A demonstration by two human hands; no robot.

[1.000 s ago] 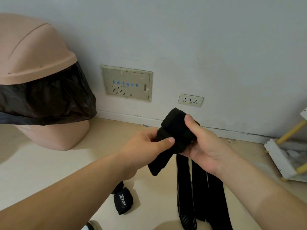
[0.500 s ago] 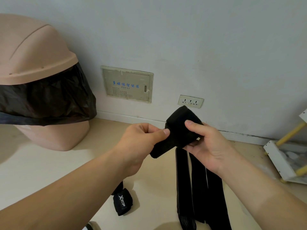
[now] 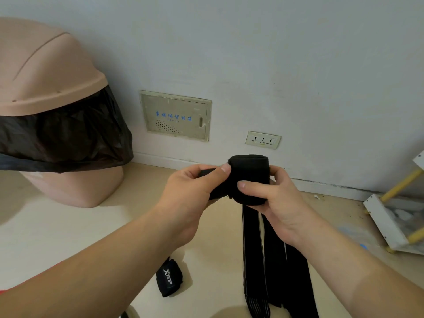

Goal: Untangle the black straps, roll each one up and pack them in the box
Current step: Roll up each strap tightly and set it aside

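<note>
- Rolling step for sure: a fat roll of black stretchy fabric strap point(image 3: 249, 177) is held up in mid-air in front of the white wall point(image 3: 298, 65), well above the beige floor point(image 3: 68, 237).
- The right hand point(image 3: 275, 203) is wrapped round the roll, with the thumb lying across its front and the fingers tucked behind.
- The left hand point(image 3: 195, 191) grips the roll's left end. Its thumb is on the edge and its fingers are curled round a bit of strap poking out that side.
- Long black tails point(image 3: 275, 260) hang from under the roll and run off the bottom of the view. I can't tell if that's one strap or several, or whether they're properly separated.
- A small rolled-up black strap with a white logo point(image 3: 169, 280) lies on the floor near the left forearm, and it looks finished to me.
- No box anywhere in view.
- My guess at the next move: turn the roll while feeding in one tail under tension. The neighbouring lengths could easily get dragged in with it, so watch those.
</note>
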